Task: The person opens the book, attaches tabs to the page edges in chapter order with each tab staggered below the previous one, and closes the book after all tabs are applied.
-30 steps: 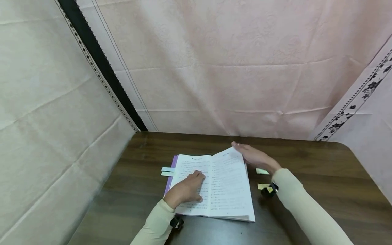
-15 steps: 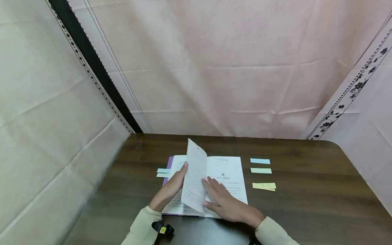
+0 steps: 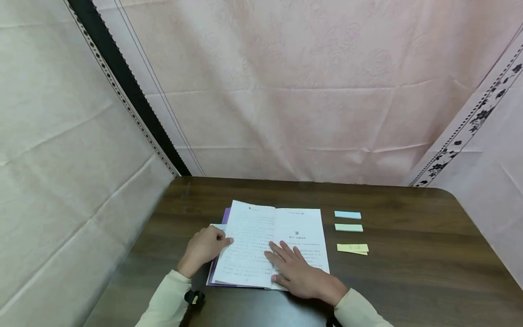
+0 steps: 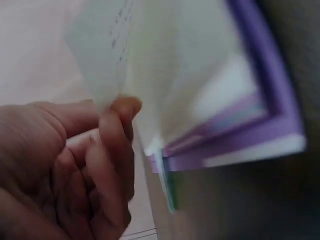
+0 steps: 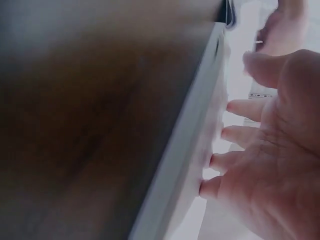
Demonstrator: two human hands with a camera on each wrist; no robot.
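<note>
An open book (image 3: 302, 222) with a purple cover lies on the table. My left hand (image 3: 204, 246) is at the book's left edge. In the left wrist view that hand (image 4: 95, 155) pinches a page (image 4: 145, 65) between thumb and curled fingers, and the page is lifted off those beneath. My right hand (image 3: 300, 274) rests on the lower right page near the fold, fingers spread. Its fingertips touch the paper in the right wrist view, where the hand (image 5: 270, 145) is seen from the palm side. A blue sticky tab (image 3: 218, 226) juts from the left edge, partly covered by my left hand.
Right of the book lie a blue sticky strip (image 3: 347, 215), a green sticky strip (image 3: 349, 227) and yellow sticky strips (image 3: 352, 248). The brown wooden table (image 3: 408, 236) ends at a pale cloth backdrop (image 3: 327, 113).
My right hand has come from the page's upper right corner onto the right page near the fold. My left hand has carried a turned page over to the left.
</note>
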